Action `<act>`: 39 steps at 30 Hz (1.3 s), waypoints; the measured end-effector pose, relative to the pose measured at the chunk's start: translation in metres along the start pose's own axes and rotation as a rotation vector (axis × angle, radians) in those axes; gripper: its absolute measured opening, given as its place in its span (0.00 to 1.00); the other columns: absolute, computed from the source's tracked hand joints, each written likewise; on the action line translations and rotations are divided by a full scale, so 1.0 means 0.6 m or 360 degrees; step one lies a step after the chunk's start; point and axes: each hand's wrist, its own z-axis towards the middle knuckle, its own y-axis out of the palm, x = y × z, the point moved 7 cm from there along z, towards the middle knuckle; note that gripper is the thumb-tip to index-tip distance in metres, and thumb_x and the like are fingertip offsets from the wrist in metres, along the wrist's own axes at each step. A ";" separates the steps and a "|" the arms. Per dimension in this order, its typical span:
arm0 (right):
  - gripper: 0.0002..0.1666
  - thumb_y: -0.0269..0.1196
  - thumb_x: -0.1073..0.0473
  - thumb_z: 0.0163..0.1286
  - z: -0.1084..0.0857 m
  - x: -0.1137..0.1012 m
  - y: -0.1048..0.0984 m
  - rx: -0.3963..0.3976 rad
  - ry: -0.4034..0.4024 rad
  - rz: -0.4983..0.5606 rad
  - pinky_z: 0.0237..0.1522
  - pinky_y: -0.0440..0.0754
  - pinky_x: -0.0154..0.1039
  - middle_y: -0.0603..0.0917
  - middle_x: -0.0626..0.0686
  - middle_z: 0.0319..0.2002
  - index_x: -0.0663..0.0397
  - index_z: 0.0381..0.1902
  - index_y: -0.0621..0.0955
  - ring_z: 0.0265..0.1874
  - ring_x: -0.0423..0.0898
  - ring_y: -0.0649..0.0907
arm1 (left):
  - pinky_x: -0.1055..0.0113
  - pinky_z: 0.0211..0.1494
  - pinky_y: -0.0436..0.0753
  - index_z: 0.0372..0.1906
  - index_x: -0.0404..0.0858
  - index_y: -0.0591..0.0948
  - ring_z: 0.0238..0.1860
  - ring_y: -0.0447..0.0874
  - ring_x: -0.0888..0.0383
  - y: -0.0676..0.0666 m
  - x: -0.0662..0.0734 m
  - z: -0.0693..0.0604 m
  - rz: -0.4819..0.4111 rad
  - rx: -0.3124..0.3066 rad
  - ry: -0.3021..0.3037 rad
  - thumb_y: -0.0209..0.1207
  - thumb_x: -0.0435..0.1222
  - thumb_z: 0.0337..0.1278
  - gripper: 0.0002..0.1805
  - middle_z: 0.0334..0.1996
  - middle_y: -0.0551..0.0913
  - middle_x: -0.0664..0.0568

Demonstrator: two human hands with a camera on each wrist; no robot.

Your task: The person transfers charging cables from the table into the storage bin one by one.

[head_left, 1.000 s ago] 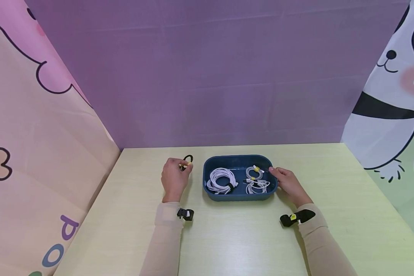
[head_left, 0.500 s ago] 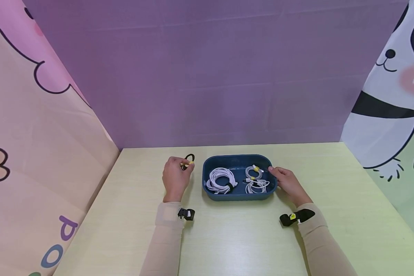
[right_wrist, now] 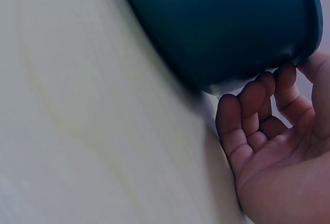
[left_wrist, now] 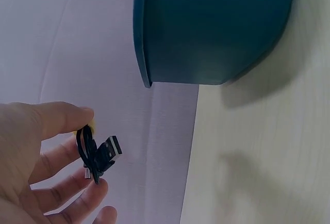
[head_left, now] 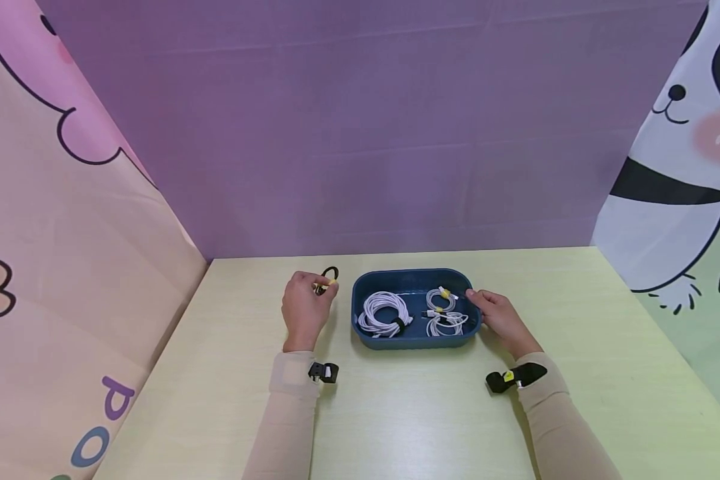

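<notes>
Between thumb and fingers, my left hand (head_left: 305, 309) pinches a small coiled black USB cable (left_wrist: 93, 154) bound with a yellow tie. It holds the cable above the table, left of a dark blue bin (head_left: 417, 343). My right hand (head_left: 505, 323) grips the bin's right end, thumb over the rim and fingers against the outer wall. Inside the bin, a large white cable coil (head_left: 367, 321) with a black strap lies at the left. Two smaller white cable bundles lie at the right, the back one (head_left: 435, 301) with yellow ties, the front one (head_left: 450, 328) looser.
The bin stands on a pale wood table (head_left: 396, 413). A purple cloth backdrop (head_left: 360, 133) rises behind the table, with printed panels at the left and right. Each wrist wears a small black camera, seen on the left sleeve (head_left: 294, 380) and the right sleeve (head_left: 546, 393).
My left hand has shifted very slightly right and up with the black cable. The right hand keeps its grip on the bin, and the cables inside stay where they were.
</notes>
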 end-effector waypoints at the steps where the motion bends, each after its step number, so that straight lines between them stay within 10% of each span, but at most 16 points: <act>1: 0.25 0.57 0.36 0.77 0.000 -0.001 0.000 -0.0001 0.0001 0.0002 0.41 0.70 0.33 0.74 0.40 0.28 0.53 0.38 0.79 0.34 0.39 0.74 | 0.51 0.41 0.79 0.38 0.39 0.90 0.45 0.82 0.45 0.000 0.000 0.000 -0.0003 -0.0001 0.0001 0.70 0.43 0.59 0.11 0.46 0.84 0.43; 39: 0.24 0.57 0.36 0.77 0.003 0.003 0.000 -0.0003 -0.0012 0.0014 0.41 0.70 0.33 0.73 0.40 0.29 0.51 0.36 0.79 0.36 0.39 0.73 | 0.52 0.43 0.79 0.38 0.39 0.91 0.43 0.82 0.46 0.007 0.032 -0.012 -0.0082 0.0029 0.0077 0.72 0.43 0.58 0.11 0.43 0.83 0.43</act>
